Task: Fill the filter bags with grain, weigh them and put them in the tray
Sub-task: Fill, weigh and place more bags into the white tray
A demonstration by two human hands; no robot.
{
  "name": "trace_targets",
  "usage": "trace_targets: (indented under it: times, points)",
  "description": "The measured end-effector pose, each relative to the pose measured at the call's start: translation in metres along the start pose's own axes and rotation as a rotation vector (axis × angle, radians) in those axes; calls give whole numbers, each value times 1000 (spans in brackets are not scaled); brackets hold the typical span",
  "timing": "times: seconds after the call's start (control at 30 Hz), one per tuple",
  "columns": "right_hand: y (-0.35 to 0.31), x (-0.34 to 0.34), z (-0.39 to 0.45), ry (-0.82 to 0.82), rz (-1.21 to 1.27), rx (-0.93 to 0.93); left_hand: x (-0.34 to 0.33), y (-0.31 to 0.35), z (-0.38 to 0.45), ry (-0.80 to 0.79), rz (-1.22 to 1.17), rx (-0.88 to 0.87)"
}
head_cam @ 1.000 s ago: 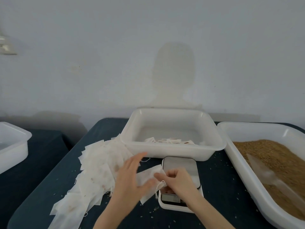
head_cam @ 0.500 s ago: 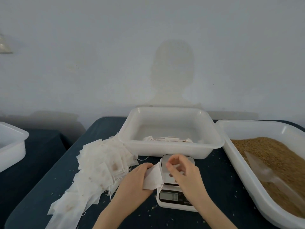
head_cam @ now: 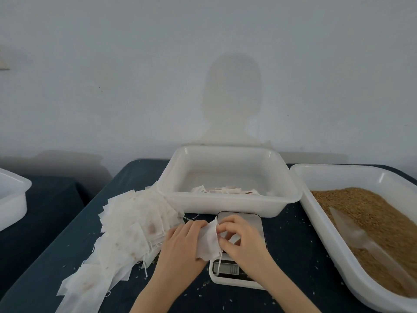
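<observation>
Your dark surface (head_cam: 293, 240) carried everything. At its right edge sat the big white tub (head_cam: 316, 213), part full of brown grain (head_cam: 370, 213), with a clear scoop (head_cam: 352, 233) lying on the grain. Behind your hands stood the white tray (head_cam: 228, 203), a few filled bags (head_cam: 223, 190) lying along its near inner wall. To your left, a long heap of empty filter bags (head_cam: 126, 231) ran from the tray's corner toward you. Another white tub (head_cam: 11, 199) showed at the far left. The scale (head_cam: 239, 271) sat just in front of the tray. Over it, your left hand (head_cam: 180, 249) gripped a single filter bag (head_cam: 208, 242), fingers curled round its left side, while your right hand (head_cam: 241, 240) pinched its right edge; its string (head_cam: 219, 263) hung over the display.
</observation>
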State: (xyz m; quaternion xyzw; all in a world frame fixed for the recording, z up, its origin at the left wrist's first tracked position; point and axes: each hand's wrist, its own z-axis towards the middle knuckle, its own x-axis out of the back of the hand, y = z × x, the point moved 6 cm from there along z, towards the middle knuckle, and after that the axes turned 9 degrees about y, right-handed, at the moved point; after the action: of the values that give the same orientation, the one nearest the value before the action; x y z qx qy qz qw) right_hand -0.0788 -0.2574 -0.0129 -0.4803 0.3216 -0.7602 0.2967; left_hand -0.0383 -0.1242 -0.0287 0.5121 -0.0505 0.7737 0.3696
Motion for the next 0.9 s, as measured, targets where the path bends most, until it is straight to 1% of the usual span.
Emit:
trace_targets:
  times: [0.07, 0.13, 0.2, 0.3, 0.43, 0.57, 0.7, 0.8, 0.9]
  points:
    - [1, -6, 1, -131, 33, -23, 0, 2, 0, 15, -22, -9]
    - [1, -8, 0, -231, 15, -13, -1, 4, 2, 3, -29, -22]
    - [3, -5, 1, -273, -43, -7, -3, 4, 3, -25, -38, -37]
    - [5, 7, 6, -282, -122, -1, -3, 8, 6, -78, -83, -47]
    - [1, 24, 10, -354, -82, 34, -1, 19, 14, -198, -228, -38]
    - [5, 45, 15, -335, -118, 39, 4, 36, 28, -249, -364, -64]
    - [0, 66, 16, -304, -64, 74, -6, 48, 41, -287, -357, -76]
    - [-4, 83, 15, -266, -33, 130, -15, 51, 50, -288, -412, -53]
    - [5, 109, 15, -177, -37, 110, -20, 58, 58, -250, -399, -66]
